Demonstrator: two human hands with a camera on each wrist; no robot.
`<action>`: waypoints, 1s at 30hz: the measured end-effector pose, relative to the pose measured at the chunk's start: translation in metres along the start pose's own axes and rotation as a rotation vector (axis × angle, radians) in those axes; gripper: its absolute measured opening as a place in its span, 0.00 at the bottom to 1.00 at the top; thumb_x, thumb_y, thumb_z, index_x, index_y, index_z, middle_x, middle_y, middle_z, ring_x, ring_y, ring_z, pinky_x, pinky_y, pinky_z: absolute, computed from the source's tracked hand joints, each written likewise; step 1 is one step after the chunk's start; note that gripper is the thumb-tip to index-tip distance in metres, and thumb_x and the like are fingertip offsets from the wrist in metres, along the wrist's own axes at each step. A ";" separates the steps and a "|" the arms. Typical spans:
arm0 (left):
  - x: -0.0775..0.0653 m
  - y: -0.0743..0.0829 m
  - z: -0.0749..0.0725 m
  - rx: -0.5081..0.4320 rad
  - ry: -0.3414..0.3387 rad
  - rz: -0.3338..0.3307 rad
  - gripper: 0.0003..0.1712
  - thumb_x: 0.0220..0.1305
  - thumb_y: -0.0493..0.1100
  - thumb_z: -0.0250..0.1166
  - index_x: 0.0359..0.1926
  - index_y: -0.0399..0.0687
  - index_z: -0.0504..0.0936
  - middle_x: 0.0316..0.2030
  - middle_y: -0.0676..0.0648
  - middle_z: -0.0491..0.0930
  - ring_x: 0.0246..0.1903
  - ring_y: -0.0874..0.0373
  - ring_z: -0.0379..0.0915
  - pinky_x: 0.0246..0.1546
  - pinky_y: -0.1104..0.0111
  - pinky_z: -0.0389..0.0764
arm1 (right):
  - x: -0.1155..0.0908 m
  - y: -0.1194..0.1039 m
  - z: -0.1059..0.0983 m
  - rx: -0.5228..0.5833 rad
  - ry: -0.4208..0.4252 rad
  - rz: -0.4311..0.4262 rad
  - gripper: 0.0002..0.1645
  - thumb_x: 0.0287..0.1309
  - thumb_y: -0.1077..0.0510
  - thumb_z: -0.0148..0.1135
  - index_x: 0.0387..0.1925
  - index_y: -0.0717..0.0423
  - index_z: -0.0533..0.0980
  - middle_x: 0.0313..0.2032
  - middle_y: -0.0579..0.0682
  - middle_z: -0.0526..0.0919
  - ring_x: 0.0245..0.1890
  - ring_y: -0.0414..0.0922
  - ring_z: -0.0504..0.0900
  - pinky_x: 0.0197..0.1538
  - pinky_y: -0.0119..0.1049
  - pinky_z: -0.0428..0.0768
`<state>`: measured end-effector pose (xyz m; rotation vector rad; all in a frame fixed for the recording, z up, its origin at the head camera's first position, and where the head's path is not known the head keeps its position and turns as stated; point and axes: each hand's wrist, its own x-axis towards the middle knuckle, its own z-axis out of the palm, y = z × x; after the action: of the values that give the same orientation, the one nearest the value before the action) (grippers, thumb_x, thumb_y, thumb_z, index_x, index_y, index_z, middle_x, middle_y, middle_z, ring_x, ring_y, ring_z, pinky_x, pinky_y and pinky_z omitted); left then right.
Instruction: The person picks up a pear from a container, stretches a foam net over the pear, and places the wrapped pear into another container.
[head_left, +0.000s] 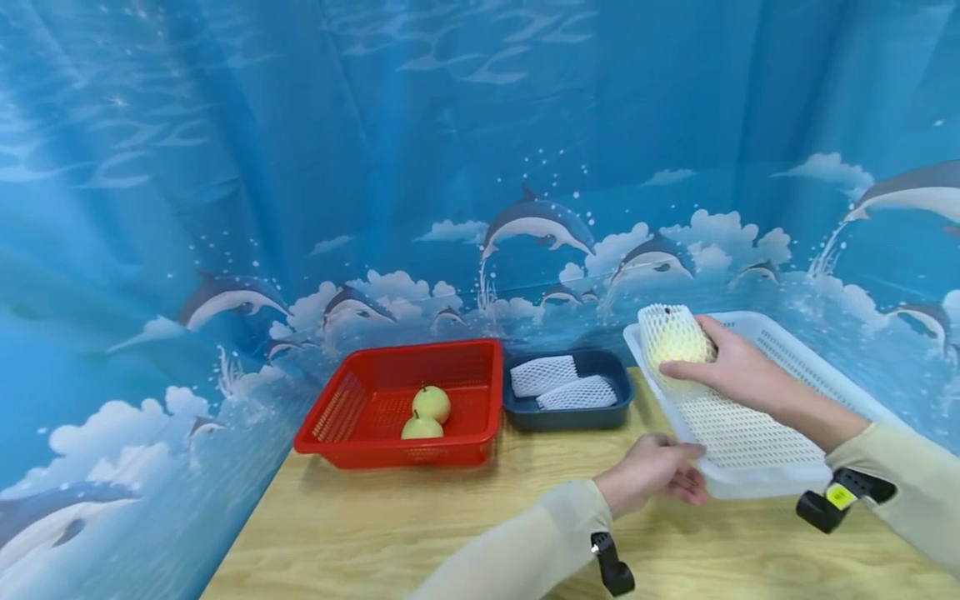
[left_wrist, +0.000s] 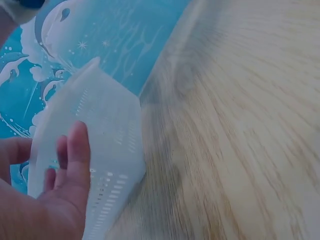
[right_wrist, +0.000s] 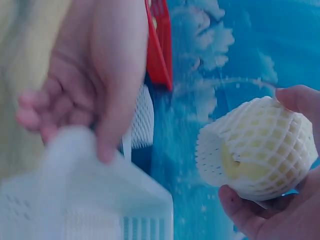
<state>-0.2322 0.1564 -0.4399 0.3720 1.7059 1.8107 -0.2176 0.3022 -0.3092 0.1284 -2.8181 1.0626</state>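
Observation:
A pale yellow pear (right_wrist: 250, 150) in a white foam fruit net (head_left: 654, 323) is in my right hand (head_left: 738, 371). Fingers and thumb hold it from opposite sides, raised over the far left part of a white plastic basket (head_left: 750, 442). The net's open end shows the pear's stem dimple in the right wrist view. My left hand (head_left: 652, 475) is at the basket's near left corner, the thumb over the rim and the fingers outside the wall (left_wrist: 112, 135).
To the left stands a red basket (head_left: 450, 450) with two unwrapped pears (head_left: 431, 404). Beside it a dark blue tray (head_left: 573, 419) carries two flattened foam nets (head_left: 577, 393). All stand on a wooden table (head_left: 360, 533) before a dolphin-printed curtain (head_left: 420, 167).

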 end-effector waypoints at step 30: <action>0.002 0.001 0.010 -0.103 0.000 0.068 0.08 0.68 0.32 0.57 0.31 0.33 0.78 0.30 0.20 0.81 0.44 0.18 0.74 0.30 0.62 0.87 | 0.123 0.068 -0.006 -0.356 -0.499 0.245 0.48 0.60 0.39 0.63 0.58 0.81 0.65 0.43 0.66 0.79 0.38 0.54 0.83 0.37 0.48 0.86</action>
<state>-0.2286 0.1658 -0.4378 0.3911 1.6095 1.9391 -0.3469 0.3527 -0.3306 0.0109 -3.4989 0.6057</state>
